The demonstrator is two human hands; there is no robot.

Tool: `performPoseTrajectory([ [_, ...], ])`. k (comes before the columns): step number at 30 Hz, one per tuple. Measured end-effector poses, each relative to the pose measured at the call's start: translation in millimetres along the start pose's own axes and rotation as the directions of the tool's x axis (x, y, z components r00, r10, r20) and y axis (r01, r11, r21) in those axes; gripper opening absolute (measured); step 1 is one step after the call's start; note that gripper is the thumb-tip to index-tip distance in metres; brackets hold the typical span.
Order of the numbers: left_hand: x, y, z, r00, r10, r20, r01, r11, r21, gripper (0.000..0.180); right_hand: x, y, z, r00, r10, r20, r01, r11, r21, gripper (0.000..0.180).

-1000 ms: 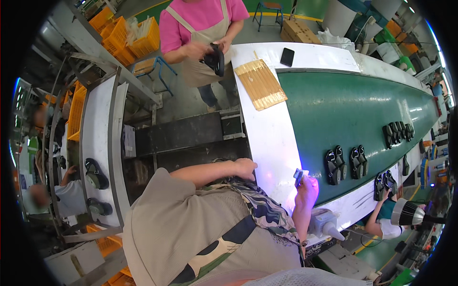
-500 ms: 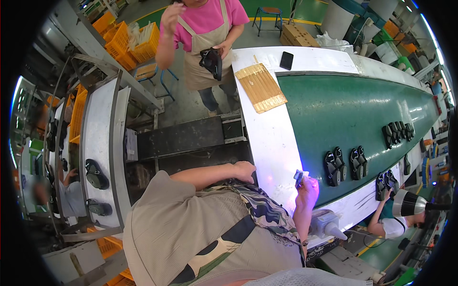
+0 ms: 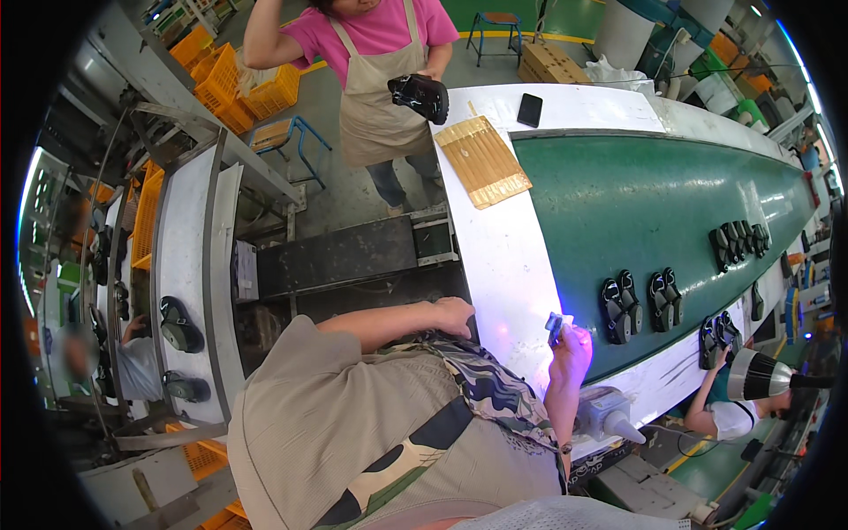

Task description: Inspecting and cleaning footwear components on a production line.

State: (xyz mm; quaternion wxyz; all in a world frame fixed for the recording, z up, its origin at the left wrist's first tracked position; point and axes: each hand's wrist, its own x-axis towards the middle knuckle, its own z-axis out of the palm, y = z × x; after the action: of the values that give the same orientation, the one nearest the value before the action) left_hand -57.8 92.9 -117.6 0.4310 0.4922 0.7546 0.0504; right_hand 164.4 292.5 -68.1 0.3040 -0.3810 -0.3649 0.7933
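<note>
Blue and white, a small piece (image 3: 555,328) is pinched at the tip of the right hand (image 3: 571,352), over the white tabletop (image 3: 508,256). The right forearm (image 3: 558,406) is raised beside the body. The left forearm (image 3: 380,321) is stretched toward the tabletop's edge, where the left hand (image 3: 455,316) is curled; whether anything is gripped there cannot be told. To the right, 2 pairs of black sandals (image 3: 615,314) are set nearest on the green belt (image 3: 609,194).

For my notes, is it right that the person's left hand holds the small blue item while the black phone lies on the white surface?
Not quite: in the head view, the right hand holds the small blue item, not the left hand; the black phone does lie on the white surface.
</note>
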Motion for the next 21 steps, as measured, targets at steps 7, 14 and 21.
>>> performPoseTrajectory([
  [7, -7, 5, -5, 1.0, -0.027, 0.011, 0.027, 1.0, -0.01, 0.062, -3, -2, 7, 1.0, -0.002, -0.009, 0.002, 1.0, -0.026, 0.016],
  [14, -10, 9, -9, 0.999, -0.037, 0.014, 0.037, 0.999, -0.013, 0.062, -5, -4, 11, 1.0, 0.015, -0.022, -0.016, 0.999, -0.036, 0.017],
  [21, -8, 5, -8, 1.0, -0.022, 0.004, 0.022, 1.0, -0.006, 0.062, 0, 1, 5, 1.0, 0.003, -0.006, -0.003, 0.999, -0.038, 0.018],
])
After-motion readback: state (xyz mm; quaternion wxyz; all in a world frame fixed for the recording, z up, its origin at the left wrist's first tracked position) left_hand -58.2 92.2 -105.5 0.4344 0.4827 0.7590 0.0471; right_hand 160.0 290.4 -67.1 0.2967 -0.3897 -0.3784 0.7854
